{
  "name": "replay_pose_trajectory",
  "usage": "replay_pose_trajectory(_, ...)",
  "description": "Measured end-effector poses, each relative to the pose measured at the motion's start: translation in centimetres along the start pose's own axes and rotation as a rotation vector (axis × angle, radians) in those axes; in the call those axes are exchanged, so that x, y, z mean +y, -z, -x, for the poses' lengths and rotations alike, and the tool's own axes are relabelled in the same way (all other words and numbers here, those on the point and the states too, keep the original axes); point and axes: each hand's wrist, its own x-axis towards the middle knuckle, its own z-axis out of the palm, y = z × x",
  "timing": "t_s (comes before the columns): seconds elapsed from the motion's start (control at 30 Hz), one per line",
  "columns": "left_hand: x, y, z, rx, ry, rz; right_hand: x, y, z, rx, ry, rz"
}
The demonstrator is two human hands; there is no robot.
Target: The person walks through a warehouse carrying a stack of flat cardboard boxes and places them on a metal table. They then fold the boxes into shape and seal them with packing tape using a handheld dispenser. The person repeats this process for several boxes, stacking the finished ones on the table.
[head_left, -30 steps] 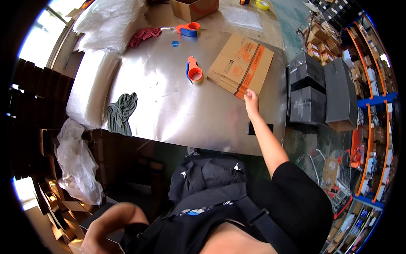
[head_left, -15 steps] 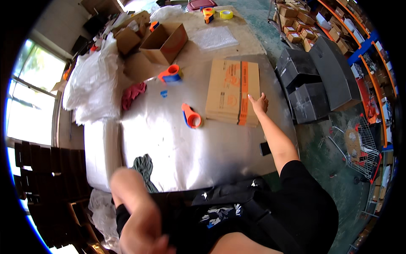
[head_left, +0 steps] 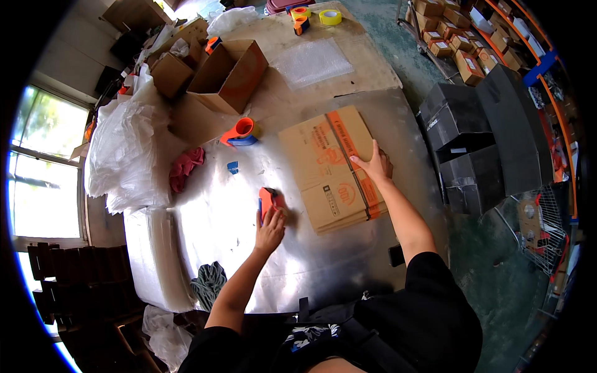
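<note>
My left hand (head_left: pixel 270 232) is closed on an orange and blue tape dispenser (head_left: pixel 267 200) that lies on the shiny metal tabletop (head_left: pixel 249 283). The fingers cover its near end. To the right of it lies a stack of flattened cardboard cartons (head_left: pixel 311 171), brown with orange print and a dark stripe. My right hand (head_left: pixel 377 166) grips the stack's right edge, thumb on top; the other fingers go over the side and are partly hidden. A second tape dispenser (head_left: pixel 241 132) stands farther back, beside a scrap of blue tape (head_left: pixel 232 167).
An open carton (head_left: pixel 230 78) and bubble wrap (head_left: pixel 313 62) lie at the back. White plastic sheeting (head_left: pixel 127 149) is heaped on the left, near a red cloth (head_left: pixel 186 169) and a grey-green cloth (head_left: pixel 209 283). A phone (head_left: pixel 396 255) lies near the right edge; black bins (head_left: pixel 463 155) stand beyond.
My left hand has come up from beside my body onto the near tape dispenser. The carton stack has turned counterclockwise under my right hand. The whole view has shifted a little.
</note>
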Motion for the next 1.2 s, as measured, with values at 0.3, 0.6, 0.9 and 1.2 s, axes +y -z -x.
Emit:
replay_pose_trajectory(0.3, -13.8, 0.1, 6.3, -0.01, 0.152, 0.02, -6.5, -4.5, 2.4, -0.442, 0.687, 0.295)
replay_pose_trajectory(0.6, -5.9, -1.7, 13.2, 0.229, 0.913, 0.722, -12.3, -9.7, 14.8, -0.044, 1.029, 0.34)
replay_pose_trajectory(0.9, 1.3, -1.9, 14.8, -0.048, 1.148, 1.608, 1.1, -11.0, 22.2, -0.206, -0.172, -0.31)
replay_pose_trajectory(1.2, -3.1, 2.7, 8.3, 0.004, 0.862, 1.771, -2.8, -6.3, 17.2, -0.204, 0.068, -0.728)
